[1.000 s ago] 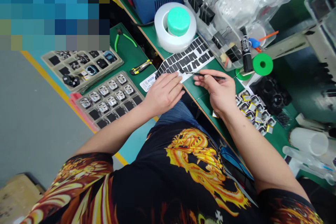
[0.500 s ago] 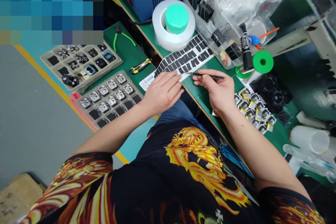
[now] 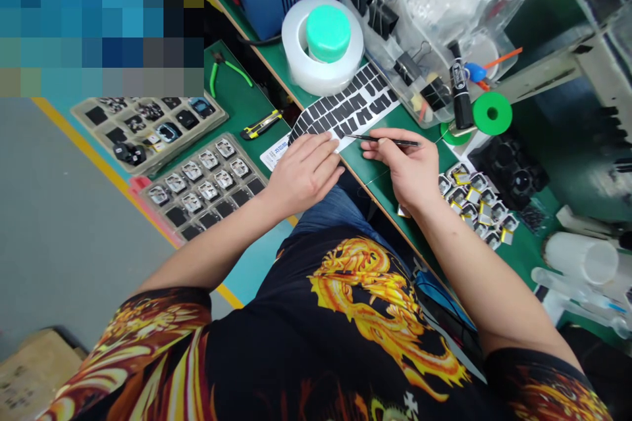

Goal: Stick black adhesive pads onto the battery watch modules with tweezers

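Note:
My left hand (image 3: 305, 171) lies flat, fingers stretched out, pressing the near edge of a white sheet of black adhesive pads (image 3: 348, 107) on the green bench. My right hand (image 3: 407, 168) pinches thin black tweezers (image 3: 382, 140), whose tip points left and touches the sheet's near edge just beyond my left fingertips. A cluster of small square metal parts (image 3: 476, 204) lies to the right of my right hand.
A white tape roll with a teal cap (image 3: 323, 46) stands behind the sheet. A clear bin of binder clips (image 3: 415, 72), a black marker (image 3: 461, 95) and a green spool (image 3: 492, 113) lie at the back right. Two trays of parts (image 3: 207, 181) and a yellow utility knife (image 3: 265, 123) are to the left.
Both hands stay on the sheet; the tweezers tip has shifted slightly along the sheet's near edge. The view has drifted a little.

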A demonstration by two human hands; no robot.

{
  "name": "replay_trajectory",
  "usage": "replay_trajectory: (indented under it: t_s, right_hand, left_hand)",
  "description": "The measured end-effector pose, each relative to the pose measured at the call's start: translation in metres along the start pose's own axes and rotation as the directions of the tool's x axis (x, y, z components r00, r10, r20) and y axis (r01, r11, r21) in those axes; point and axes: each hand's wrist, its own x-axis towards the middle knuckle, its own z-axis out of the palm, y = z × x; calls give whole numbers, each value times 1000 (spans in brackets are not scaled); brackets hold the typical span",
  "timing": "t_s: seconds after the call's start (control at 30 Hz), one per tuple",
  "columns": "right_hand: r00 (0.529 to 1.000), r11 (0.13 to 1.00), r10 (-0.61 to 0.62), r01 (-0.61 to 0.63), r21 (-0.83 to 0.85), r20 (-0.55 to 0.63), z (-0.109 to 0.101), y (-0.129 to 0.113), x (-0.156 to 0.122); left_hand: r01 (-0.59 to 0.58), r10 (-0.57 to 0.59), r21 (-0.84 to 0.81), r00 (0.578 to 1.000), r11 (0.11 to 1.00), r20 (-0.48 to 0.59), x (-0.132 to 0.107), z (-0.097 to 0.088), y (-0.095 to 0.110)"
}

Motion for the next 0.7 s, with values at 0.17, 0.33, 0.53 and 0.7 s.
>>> replay_trajectory:
  t_s: [0.17, 0.33, 0.53, 0.7]
  right_hand:
    - [1000, 1000, -3, 3, -7, -2, -1, 1, 1]
    - [1000, 1000, -8, 9, -16, 4, 0, 2, 1]
    - [1000, 999, 0, 0, -35, -1, 0, 5, 3]
    - [1000, 999, 2, -2, -34, -1, -1, 5, 3]
  left_hand:
    - [15, -15, -8, 1000, 1000, 14, 1, -1, 0]
    - [13, -12, -17, 999, 1000, 41, 2, -4, 0]
    - [81, -80, -66, 997, 994, 21, 8, -7, -2]
    - [95, -92, -63, 995, 994, 42, 15, -3, -5]
